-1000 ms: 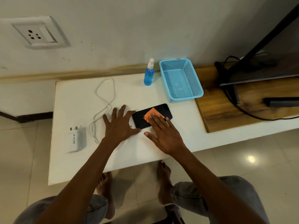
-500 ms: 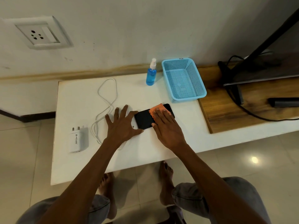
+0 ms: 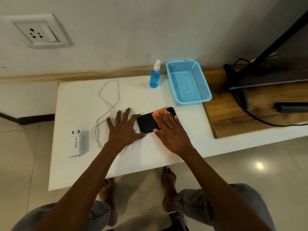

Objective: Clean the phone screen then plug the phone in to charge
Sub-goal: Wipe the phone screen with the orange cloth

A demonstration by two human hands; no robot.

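A black phone [image 3: 147,124] lies flat on the white table [image 3: 80,100]. My left hand [image 3: 125,130] is spread flat on the table, with thumb and index finger against the phone's left end. My right hand [image 3: 171,130] lies flat on the phone's right half and presses an orange cloth [image 3: 158,112] onto the screen. A white charging cable [image 3: 108,104] loops on the table left of my left hand. A white charger plug [image 3: 78,144] lies near the table's left edge. A wall socket [image 3: 37,33] sits on the wall at upper left.
A blue spray bottle [image 3: 155,77] stands at the table's back edge beside a light blue mesh basket [image 3: 205,90]. To the right a wooden board [image 3: 233,117] carries a black stand [image 3: 266,47] and black cables [image 3: 260,120]. My bare feet are under the table.
My right hand has slid the orange cloth along the screen toward the phone's far right end. My left hand has stayed at the phone's left end.
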